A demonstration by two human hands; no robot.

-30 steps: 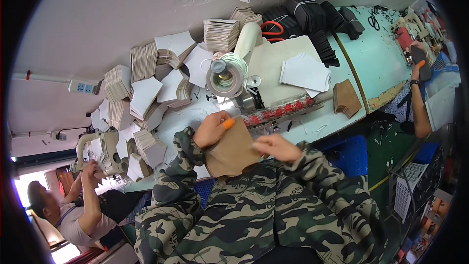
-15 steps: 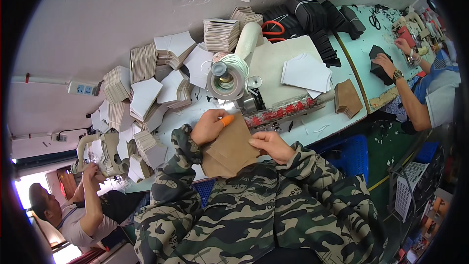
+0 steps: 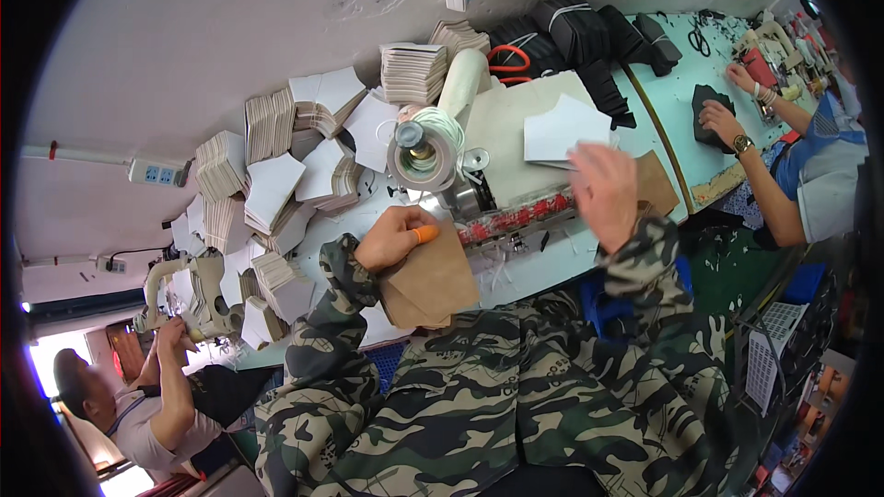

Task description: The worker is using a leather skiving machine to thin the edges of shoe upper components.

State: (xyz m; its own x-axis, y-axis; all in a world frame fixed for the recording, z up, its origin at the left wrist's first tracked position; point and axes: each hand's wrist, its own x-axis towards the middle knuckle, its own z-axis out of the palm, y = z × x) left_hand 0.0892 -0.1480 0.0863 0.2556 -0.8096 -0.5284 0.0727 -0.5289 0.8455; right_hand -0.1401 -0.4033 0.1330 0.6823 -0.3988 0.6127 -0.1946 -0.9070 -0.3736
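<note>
My left hand [image 3: 394, 236], with an orange cover on one fingertip, presses down on a brown flat piece [image 3: 431, 278] lying at the near edge of the table. My right hand [image 3: 604, 191] hangs open above the table to the right, fingers spread, holding nothing, close to a second brown piece [image 3: 656, 180] and a white cut piece [image 3: 564, 129]. A big spool of white tape [image 3: 425, 151] on a small machine stands just beyond my left hand. Both my sleeves are camouflage.
Stacks of white and tan cut pieces [image 3: 276, 175] crowd the left of the table. Black bundles [image 3: 575, 28] and red-handled scissors [image 3: 505, 59] lie at the back. A person on the right [image 3: 810, 175] handles a dark piece; another person [image 3: 157, 405] works lower left.
My right hand has let go of the brown piece and swung right and up over the table. The person on the right now has both hands on a dark piece.
</note>
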